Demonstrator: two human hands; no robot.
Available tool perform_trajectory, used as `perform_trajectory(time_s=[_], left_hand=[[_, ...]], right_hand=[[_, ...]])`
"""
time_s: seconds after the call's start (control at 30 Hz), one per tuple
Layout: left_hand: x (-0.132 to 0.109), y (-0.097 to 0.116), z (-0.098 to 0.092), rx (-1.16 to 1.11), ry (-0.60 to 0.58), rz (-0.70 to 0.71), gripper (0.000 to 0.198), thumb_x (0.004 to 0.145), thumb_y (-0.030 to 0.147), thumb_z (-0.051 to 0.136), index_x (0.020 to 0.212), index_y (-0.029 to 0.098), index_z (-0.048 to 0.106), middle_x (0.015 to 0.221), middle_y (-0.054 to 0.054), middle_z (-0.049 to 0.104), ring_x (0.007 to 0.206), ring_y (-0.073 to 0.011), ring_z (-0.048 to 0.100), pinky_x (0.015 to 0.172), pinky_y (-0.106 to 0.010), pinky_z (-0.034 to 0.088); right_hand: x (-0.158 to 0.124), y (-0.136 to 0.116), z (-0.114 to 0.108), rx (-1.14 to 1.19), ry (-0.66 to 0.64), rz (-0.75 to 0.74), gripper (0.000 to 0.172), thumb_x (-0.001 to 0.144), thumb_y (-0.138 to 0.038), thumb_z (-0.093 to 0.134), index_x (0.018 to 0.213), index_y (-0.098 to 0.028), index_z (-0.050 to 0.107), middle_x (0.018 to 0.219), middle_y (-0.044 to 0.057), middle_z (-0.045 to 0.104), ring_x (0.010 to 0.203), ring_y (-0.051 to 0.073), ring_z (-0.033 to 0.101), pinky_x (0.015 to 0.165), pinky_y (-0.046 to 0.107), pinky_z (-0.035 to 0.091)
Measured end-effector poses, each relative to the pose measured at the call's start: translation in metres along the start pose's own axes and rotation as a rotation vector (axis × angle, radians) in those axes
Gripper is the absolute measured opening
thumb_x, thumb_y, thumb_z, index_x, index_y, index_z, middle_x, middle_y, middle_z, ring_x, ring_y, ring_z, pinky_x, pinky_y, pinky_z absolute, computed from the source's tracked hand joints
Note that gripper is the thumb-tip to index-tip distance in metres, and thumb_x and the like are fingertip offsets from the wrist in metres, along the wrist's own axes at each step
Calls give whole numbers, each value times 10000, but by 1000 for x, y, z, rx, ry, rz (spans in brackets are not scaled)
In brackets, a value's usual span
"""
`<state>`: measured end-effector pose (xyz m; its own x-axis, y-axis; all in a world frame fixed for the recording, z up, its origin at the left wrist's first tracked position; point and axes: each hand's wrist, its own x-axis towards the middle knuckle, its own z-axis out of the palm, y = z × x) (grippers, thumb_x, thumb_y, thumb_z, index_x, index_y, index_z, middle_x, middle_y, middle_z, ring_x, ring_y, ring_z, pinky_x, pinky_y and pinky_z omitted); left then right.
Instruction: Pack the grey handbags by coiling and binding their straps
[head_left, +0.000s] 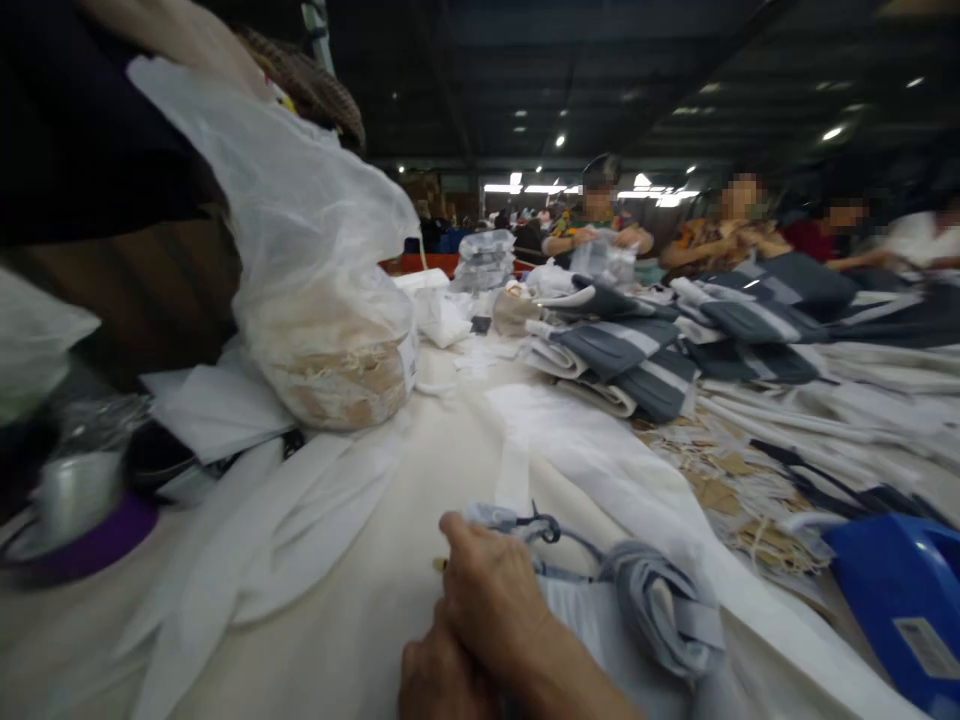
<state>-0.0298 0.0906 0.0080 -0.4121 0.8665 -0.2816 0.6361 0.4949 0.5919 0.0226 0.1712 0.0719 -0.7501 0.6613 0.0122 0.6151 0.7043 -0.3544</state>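
Observation:
My right hand [499, 590] is closed at the near middle of the table, its knuckles up, at the left edge of a light grey cloth bundle [589, 610]. A coiled grey fabric strap [664, 610] lies on the bundle's right side, and a dark cord loop [544, 525] shows at its far edge. Below and partly behind the right hand, my left hand [442, 670] is also closed, cut off by the bottom of the view. A small yellowish tip [440, 565] shows beside the right hand. What the fingers hold is hidden.
White fabric strips [300, 530] cover the table. A plastic-wrapped bundle [337, 370] stands left, near a purple-rimmed object [97, 545]. Folded dark grey pieces [622, 345] are stacked ahead right, beside scraps [742, 490] and a blue plastic container [900, 600]. Co-workers [600, 225] work across the table.

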Motion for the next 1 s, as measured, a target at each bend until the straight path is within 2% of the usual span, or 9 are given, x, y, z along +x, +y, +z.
perform_trajectory(time_s=[0.07, 0.17, 0.23, 0.37, 0.53, 0.87, 1.0], left_hand=[[-6, 4, 2, -1, 18, -51, 373, 865, 261, 306, 1094, 147, 577, 1036, -160, 651, 958, -285, 609, 829, -366, 418], [-5, 10, 3, 54, 13, -73, 328, 854, 197, 322, 938, 126, 632, 1018, -200, 645, 963, -290, 606, 861, -374, 402], [-6, 14, 2, 62, 15, -77, 307, 848, 170, 335, 907, 128, 634, 980, -194, 652, 930, -284, 615, 840, -373, 410], [-16, 26, -7, 2, 96, -92, 305, 885, 203, 315, 1040, 121, 565, 893, -143, 662, 881, -258, 629, 810, -357, 409], [-25, 37, -16, 9, 57, -137, 245, 906, 224, 335, 1014, 130, 534, 938, -132, 659, 914, -259, 611, 815, -357, 382], [-31, 42, -17, 198, 87, -126, 199, 914, 191, 348, 924, 140, 540, 868, -93, 656, 900, -249, 617, 807, -363, 393], [-33, 35, -14, 307, 105, -48, 243, 918, 230, 332, 906, 160, 564, 836, -91, 659, 858, -241, 637, 761, -340, 414]], right_hand=[[0, -4, -6, -18, -36, 15, 238, 771, -68, 437, 955, -158, 557, 850, 107, 678, 782, 239, 646, 624, 292, 398], [-2, -8, -11, -11, -82, 18, 168, 828, -141, 447, 927, -155, 582, 839, 111, 690, 797, 247, 652, 644, 298, 401], [-4, -8, -9, 18, -53, -6, 178, 841, -160, 457, 963, -173, 586, 847, 89, 699, 800, 233, 658, 640, 284, 395], [-2, -1, -2, 43, 40, -6, 229, 855, -169, 460, 1054, -208, 567, 807, 57, 706, 791, 232, 664, 631, 272, 377], [3, 5, 1, 74, 103, 44, 235, 861, -173, 464, 1072, -207, 562, 716, 52, 692, 721, 219, 655, 609, 260, 358], [10, 10, 2, 126, 124, 93, 219, 869, -192, 478, 1068, -211, 567, 719, 47, 686, 716, 209, 649, 619, 258, 365], [11, 14, 2, 120, 121, 99, 226, 866, -187, 462, 1067, -218, 560, 749, 55, 696, 740, 218, 654, 622, 267, 373]])
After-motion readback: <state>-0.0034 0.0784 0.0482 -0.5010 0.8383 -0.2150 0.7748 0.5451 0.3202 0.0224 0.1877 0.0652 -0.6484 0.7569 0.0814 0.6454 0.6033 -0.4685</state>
